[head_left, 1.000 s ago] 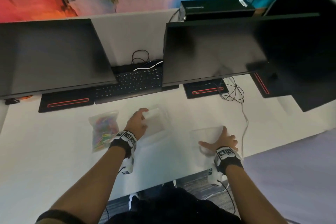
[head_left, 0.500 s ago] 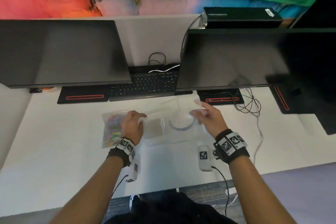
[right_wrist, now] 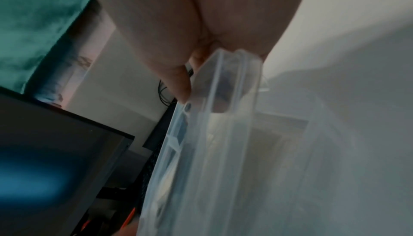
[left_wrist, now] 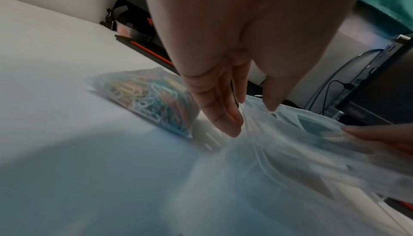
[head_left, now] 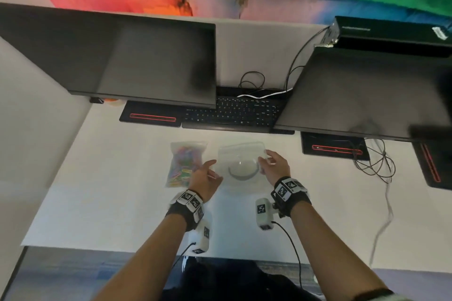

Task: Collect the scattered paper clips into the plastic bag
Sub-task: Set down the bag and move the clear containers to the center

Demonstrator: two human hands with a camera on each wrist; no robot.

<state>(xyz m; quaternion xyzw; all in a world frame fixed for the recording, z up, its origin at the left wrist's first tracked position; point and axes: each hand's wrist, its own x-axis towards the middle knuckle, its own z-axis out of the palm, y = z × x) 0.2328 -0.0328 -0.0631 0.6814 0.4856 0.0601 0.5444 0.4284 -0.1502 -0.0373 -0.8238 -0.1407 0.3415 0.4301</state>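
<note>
A sealed clear bag full of coloured paper clips point(head_left: 184, 166) point(left_wrist: 145, 95) lies on the white desk point(head_left: 110, 203), left of centre. An empty clear plastic bag point(head_left: 241, 154) point(left_wrist: 312, 142) point(right_wrist: 223, 134) is lifted off the desk just right of it. My right hand point(head_left: 264, 157) point(right_wrist: 194, 81) pinches its zip edge at the right corner. My left hand point(head_left: 215, 168) point(left_wrist: 252, 118) sits between the two bags, its fingers fairly straight and touching the empty bag's left edge. No loose clips show on the desk.
A black keyboard point(head_left: 232, 112) lies behind the bags under two dark monitors point(head_left: 122, 61) point(head_left: 367, 90). Black stand bases with red stripes point(head_left: 151, 117) point(head_left: 335, 149) flank it. Loose cables point(head_left: 374, 161) trail at the right. The desk's front edge is near my body.
My right hand carried a clear bag from the desk's right side to the middle and lifted it. My left hand slid off the middle bag towards the clip bag side.
</note>
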